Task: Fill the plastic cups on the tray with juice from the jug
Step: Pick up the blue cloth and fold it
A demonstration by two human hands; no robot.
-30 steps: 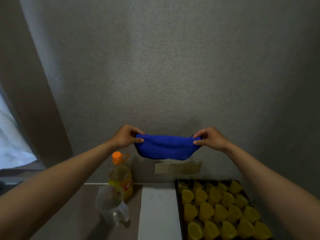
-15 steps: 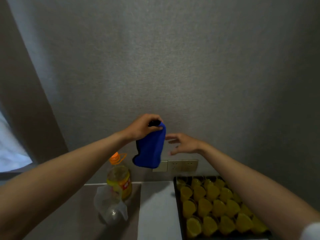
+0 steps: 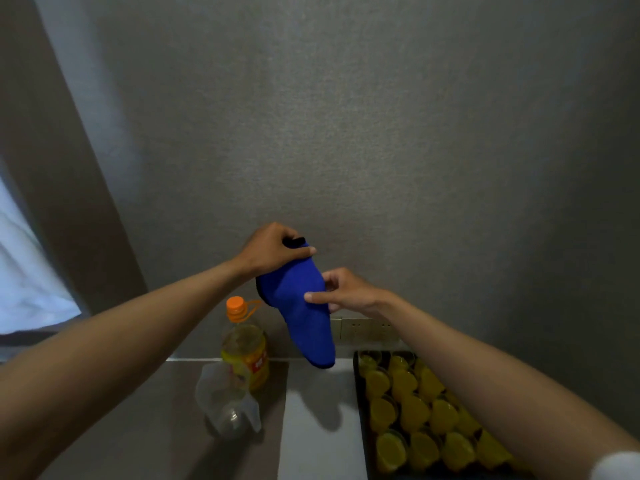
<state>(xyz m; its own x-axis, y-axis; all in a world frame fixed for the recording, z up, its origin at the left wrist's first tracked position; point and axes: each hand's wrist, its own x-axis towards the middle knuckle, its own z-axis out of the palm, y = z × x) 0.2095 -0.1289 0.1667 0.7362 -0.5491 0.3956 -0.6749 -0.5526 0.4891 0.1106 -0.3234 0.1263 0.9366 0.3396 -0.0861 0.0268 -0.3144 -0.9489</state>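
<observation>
With my left hand (image 3: pixel 273 251) gripping the blue cloth (image 3: pixel 301 306) and my right hand (image 3: pixel 341 292) pinching it, I fear it could dip into the filled cups (image 3: pixel 415 410).

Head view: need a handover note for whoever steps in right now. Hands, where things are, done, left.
Left hand: grips the top of a blue cloth, held up in front of the wall.
Right hand: pinches the cloth's edge lower down.
Jug: clear, looks empty, standing on the counter, nobody holding it.
Juice bottle: behind the jug, orange cap on, some juice left.
Tray: right of the white strip; every cup in view holds yellow juice.
Done: visible cups look filled.
Left: put the cloth down; check cups hidden under the right arm and past the frame edge.
</observation>
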